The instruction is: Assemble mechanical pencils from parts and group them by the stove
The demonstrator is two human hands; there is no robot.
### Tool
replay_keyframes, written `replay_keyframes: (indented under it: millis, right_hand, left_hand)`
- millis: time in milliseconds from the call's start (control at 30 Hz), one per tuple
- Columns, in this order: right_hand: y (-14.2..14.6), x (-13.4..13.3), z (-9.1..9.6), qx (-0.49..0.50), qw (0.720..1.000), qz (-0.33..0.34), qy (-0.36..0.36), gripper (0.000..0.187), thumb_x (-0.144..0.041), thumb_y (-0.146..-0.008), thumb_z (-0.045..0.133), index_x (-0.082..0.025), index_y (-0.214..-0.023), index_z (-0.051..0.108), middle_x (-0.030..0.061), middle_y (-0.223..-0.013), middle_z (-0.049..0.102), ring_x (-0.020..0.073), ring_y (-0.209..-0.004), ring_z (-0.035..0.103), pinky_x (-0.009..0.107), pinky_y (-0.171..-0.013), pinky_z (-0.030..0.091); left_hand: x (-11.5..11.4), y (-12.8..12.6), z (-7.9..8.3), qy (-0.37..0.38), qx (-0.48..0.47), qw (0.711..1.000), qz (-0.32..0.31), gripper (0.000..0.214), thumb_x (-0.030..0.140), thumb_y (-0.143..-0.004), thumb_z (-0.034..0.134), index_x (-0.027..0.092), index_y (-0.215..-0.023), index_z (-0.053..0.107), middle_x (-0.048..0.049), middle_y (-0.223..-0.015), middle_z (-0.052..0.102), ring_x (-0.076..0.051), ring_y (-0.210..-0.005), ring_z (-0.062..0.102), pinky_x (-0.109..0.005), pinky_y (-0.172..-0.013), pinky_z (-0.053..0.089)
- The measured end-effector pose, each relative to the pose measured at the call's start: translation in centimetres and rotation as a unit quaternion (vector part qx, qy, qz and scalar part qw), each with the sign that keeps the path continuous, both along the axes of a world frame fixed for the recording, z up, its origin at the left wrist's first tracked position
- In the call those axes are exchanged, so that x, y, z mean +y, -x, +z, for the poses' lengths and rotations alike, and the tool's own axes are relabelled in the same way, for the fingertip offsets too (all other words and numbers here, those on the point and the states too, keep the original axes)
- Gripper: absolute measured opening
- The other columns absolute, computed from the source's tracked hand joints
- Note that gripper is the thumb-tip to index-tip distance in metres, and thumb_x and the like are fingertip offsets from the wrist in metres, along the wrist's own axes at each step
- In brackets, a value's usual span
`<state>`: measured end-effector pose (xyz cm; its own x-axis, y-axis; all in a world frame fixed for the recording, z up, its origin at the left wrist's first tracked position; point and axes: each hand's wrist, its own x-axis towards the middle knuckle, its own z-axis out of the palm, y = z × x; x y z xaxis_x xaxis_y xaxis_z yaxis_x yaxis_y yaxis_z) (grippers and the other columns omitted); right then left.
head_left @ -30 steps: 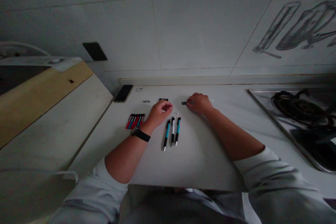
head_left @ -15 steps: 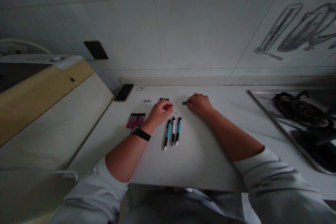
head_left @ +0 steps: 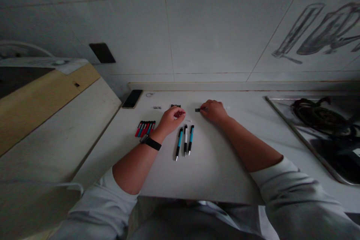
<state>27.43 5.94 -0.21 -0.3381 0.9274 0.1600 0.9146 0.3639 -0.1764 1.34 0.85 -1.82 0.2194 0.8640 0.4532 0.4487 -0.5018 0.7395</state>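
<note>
My left hand, with a black watch on its wrist, hovers over the counter with thumb and fingertips pinched together. Whatever sits in that pinch is too small to make out. Just behind it lie several small black pieces, partly covered by the hand. My right hand rests on the counter, its fingers curled down at the right end of a row of small dark pieces. Its fingertips are partly hidden. Between my forearms lie three assembled pens: a blue one, a white one and another blue one.
Red and blue pen barrels lie in a row at the left, small springs behind them. A phone and a thin ring are near the wall. A gas stove borders the right, a pale cabinet the left.
</note>
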Motion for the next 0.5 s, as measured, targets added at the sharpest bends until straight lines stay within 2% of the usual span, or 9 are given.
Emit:
replay_keyframes:
  millis: [333, 400, 500]
  right_hand:
    - [-0.6, 0.1, 0.6, 0.058, 0.998, 0.004, -0.01, 0.022, -0.033, -0.094, 0.067, -0.024, -0.109, 0.079, 0.0081, -0.114, 0.075, 0.026, -0.106, 0.066, 0.039, -0.095, 0.043]
    - [0.0, -0.2, 1.0, 0.093, 0.994, 0.053, -0.005, 0.02, -0.031, -0.093, 0.068, -0.022, -0.107, 0.078, 0.008, -0.11, 0.075, 0.0226, -0.098, 0.067, 0.034, -0.09, 0.045]
    - [1.2, -1.0, 1.3, 0.133, 0.977, 0.163, 0.041, 0.019, -0.027, -0.09, 0.071, -0.021, -0.107, 0.078, 0.0067, -0.102, 0.075, 0.018, -0.086, 0.067, 0.028, -0.082, 0.048]
  left_hand:
    - [0.2, 0.2, -0.1, -0.01, -0.014, 1.0, 0.009, 0.009, 0.025, -0.092, 0.067, 0.019, -0.098, 0.071, -0.0035, -0.094, 0.071, -0.015, -0.084, 0.067, -0.028, -0.077, 0.056]
    - [0.2, 0.2, 0.0, -0.013, -0.016, 1.0, 0.015, 0.009, 0.024, -0.093, 0.067, 0.019, -0.098, 0.071, -0.0035, -0.094, 0.071, -0.015, -0.084, 0.068, -0.029, -0.079, 0.056]
    - [0.2, 0.1, 0.0, -0.026, -0.018, 0.999, 0.027, 0.008, 0.023, -0.092, 0.067, 0.019, -0.098, 0.071, -0.0034, -0.095, 0.071, -0.015, -0.085, 0.067, -0.03, -0.082, 0.056]
